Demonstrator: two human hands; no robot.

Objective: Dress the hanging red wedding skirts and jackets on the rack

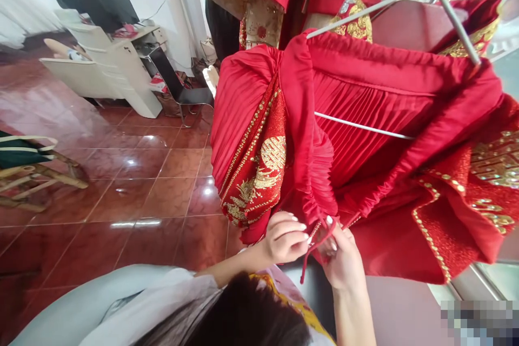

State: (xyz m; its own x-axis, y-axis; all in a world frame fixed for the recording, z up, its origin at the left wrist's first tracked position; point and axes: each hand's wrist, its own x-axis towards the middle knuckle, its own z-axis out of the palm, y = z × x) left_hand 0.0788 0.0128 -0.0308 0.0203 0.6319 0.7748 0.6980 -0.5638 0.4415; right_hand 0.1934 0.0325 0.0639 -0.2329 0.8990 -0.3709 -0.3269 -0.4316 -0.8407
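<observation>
A red pleated skirt (pixel 360 102) with gold embroidery and beaded trim hangs from a white metal hanger (pixel 368 11), its gathered waistband facing me. At the near end of the waistband, a thin red cord (pixel 314 247) comes out and forms a small loop with a loose tail hanging down. My left hand (pixel 287 239) has its fingers curled and pinched at the left side of the cord. Opposite it, my right hand (pixel 343 254) pinches the cord between thumb and fingers, close under the waistband's gathered end. The left fingertips partly cover what they grip.
More red and gold garments (pixel 263 16) hang behind the skirt. Farther left stand a white desk (pixel 121 65) with a dark monitor (pixel 103 0) and a black chair (pixel 190 94). A bamboo seat (pixel 48 173) is at the left edge, on red floor tiles (pixel 162 194).
</observation>
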